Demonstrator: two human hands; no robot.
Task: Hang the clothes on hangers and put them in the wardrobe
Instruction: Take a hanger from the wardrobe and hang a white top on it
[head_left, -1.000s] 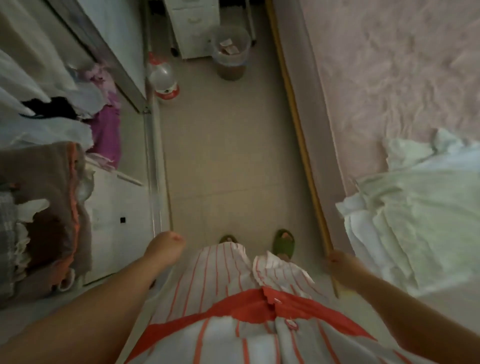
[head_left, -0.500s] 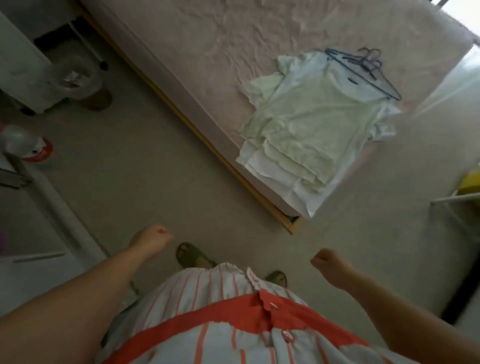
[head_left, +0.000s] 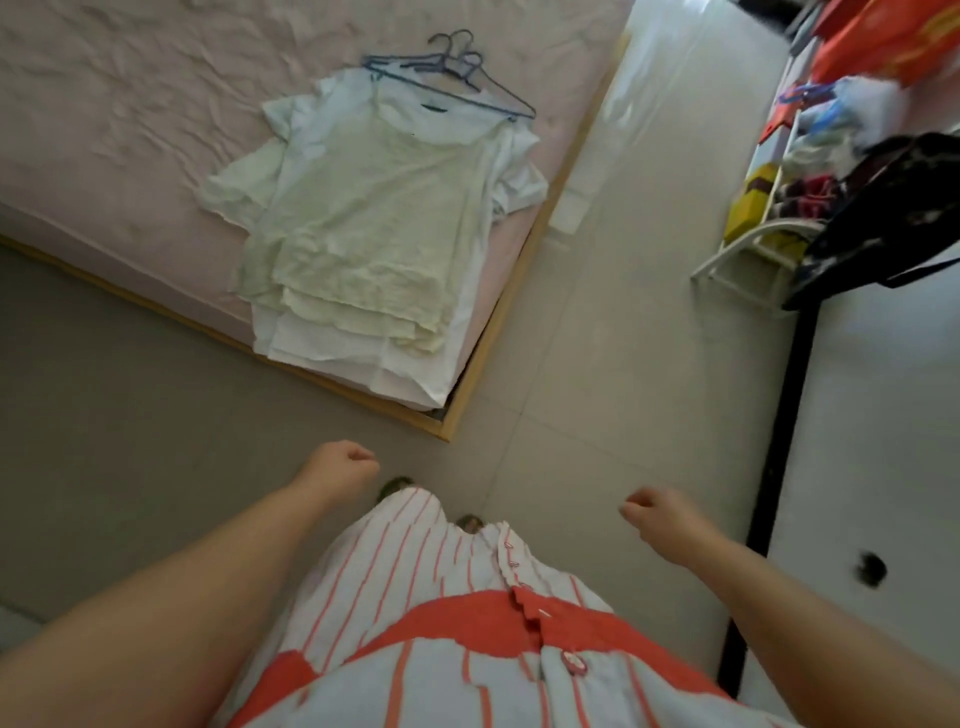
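Note:
A stack of pale green and white shirts (head_left: 369, 228) lies flat on the pink bed (head_left: 130, 130), reaching its near corner. Several thin blue wire hangers (head_left: 452, 73) rest at the top of the stack. My left hand (head_left: 340, 465) is curled into a loose fist over the floor, below the bed's corner, and holds nothing. My right hand (head_left: 662, 519) is also curled shut and empty, further right over the tiles. Both hands are well short of the clothes. The wardrobe is out of view.
The bed's wooden frame corner (head_left: 447, 426) juts toward me. A white rack (head_left: 763, 228) with mixed items and a dark garment (head_left: 893, 218) stands at the right. A white panel with a black edge (head_left: 779, 415) runs along the right. Tiled floor (head_left: 623, 338) lies ahead.
My view has swung from the wardrobe and aisle round to the bed. The shirts and hangers have come closer and more central. Both hands stay empty and curled.

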